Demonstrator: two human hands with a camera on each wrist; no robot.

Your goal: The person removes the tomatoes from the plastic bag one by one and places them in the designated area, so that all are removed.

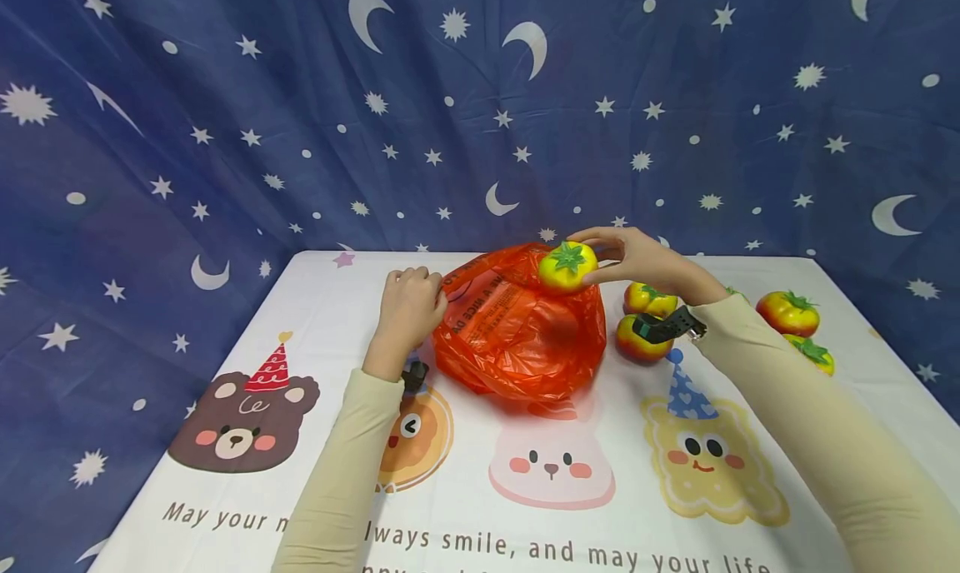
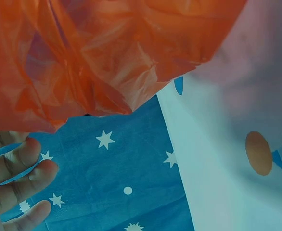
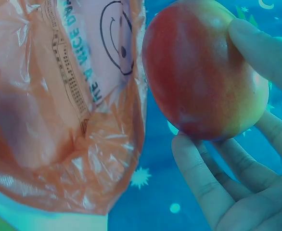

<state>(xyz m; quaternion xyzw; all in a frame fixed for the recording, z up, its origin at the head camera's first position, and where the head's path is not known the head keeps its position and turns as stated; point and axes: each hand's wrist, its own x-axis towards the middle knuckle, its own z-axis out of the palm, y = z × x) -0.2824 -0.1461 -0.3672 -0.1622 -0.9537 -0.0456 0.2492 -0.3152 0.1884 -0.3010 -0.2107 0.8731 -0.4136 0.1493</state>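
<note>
A thin red plastic bag [image 1: 517, 365] stands on the table with its mouth spread open. At its left rim my left hand [image 1: 408, 306] grips the plastic with curled fingers; in the left wrist view the fingertips [image 2: 42, 171] show right by the bag's edge. Above the right side of the mouth, my right hand [image 1: 645, 261] holds a yellow-and-red tomato [image 1: 564, 275] between thumb and fingers, its green leafy top toward the head camera. In the right wrist view the tomato [image 3: 198, 72] appears close beside the bag's rim [image 3: 140, 106].
Right of the bag lie two more tomatoes, one [image 1: 647, 300] behind the other [image 1: 637, 344], partly covered by the wrist camera strap [image 1: 663, 327]. Farther right are others [image 1: 787, 312], some partly behind the right sleeve [image 1: 795, 406]. A starry blue curtain [image 1: 450, 156] hangs behind the table.
</note>
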